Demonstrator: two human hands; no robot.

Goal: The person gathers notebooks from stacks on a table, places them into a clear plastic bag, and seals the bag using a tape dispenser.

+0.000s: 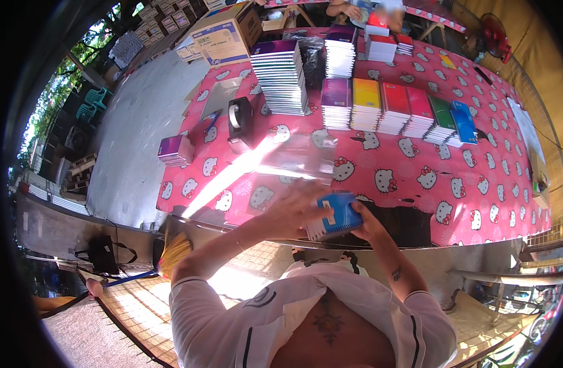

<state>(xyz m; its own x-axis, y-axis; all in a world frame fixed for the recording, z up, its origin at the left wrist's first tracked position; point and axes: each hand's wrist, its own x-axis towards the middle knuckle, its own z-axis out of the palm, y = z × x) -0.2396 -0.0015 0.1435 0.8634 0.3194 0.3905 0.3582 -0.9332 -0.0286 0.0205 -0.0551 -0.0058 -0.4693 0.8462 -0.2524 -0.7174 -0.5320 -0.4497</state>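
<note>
A small stack of blue spiral notebooks (346, 210) is held up over the near edge of the table, tilted, its white page edges and wire binding towards me. My right hand (368, 224) grips the stack at its right side, fingers closed around it. My left hand (298, 207) is at the stack's left side, fingertips overlapping the blue cover; its fingers are blurred, so their hold is unclear. Just beyond my left hand, a clear plastic sheet or bag (303, 159) lies on the pink patterned tablecloth (410, 178).
Notebook piles in purple (336, 104), yellow (366, 104), red (393, 107), green (442, 119) and blue (463, 122) form a row. Left stand a tall notebook stack (280, 80), a black tape dispenser (239, 122), a small purple pile (176, 151) and a carton (226, 35). Another person's hand (353, 11) shows at the back.
</note>
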